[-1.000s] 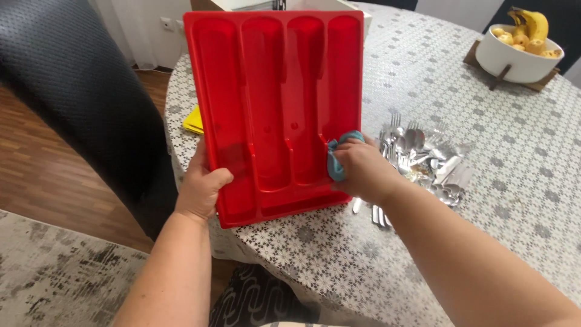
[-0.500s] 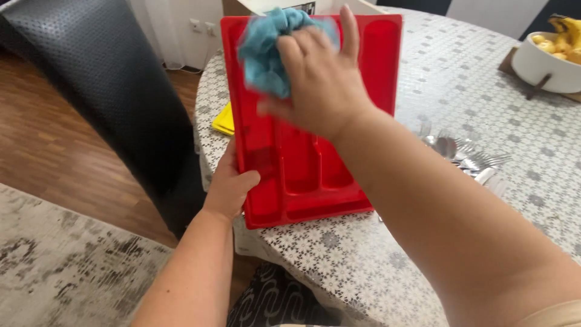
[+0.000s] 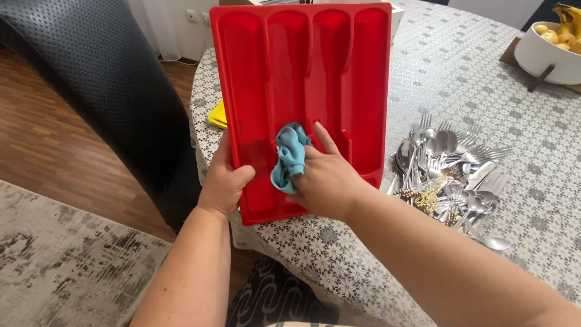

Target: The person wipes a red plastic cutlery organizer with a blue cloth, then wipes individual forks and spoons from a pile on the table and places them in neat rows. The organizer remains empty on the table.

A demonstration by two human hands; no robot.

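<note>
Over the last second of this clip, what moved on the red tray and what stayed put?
The right hand, holding the crumpled blue cloth, swept from the low end of the red plastic cutlery tray up to its top and is back low, near the middle compartments. The left hand kept gripping the tray's lower left edge; the pile of steel cutlery stayed.

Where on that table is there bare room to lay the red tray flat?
Bare tablecloth lies between the upright red tray, the cutlery pile and the white fruit bowl. Another bare strip runs along the near edge, below the cutlery. The cutlery pile and the corner with the yellow thing behind the tray are crowded.
</note>
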